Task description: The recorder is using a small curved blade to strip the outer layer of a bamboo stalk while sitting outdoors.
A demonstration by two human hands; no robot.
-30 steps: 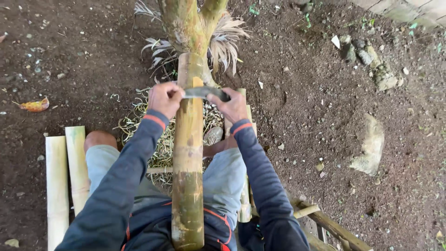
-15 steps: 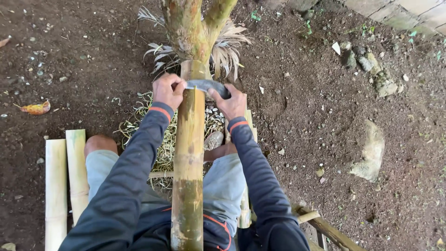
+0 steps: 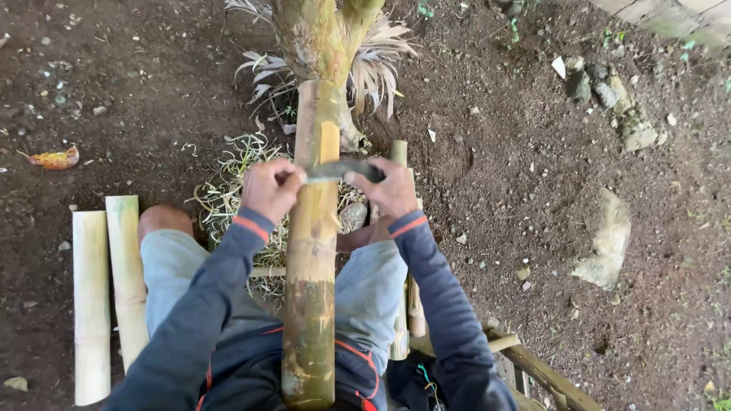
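Nearest the camera, a thick bamboo pole (image 3: 311,304) runs up between the person's knees, its far end propped against a forked tree trunk (image 3: 320,34). Across it lies a curved drawknife blade (image 3: 339,169). The left hand (image 3: 270,188) is clamped on one end of the blade and the right hand (image 3: 392,186) on the other, both fists tight.

Two split bamboo pieces (image 3: 106,289) lie on the soil (image 3: 533,167) to the left, and pale shavings (image 3: 228,190) pile under the pole. Stones (image 3: 609,243) sit farther right.

The risks, as I judge them: the blade is drawn toward the thighs, so a slip off the smooth skin could carry it to a leg. The pole only leans on the trunk and could roll under uneven pull. A knot might jam the edge.
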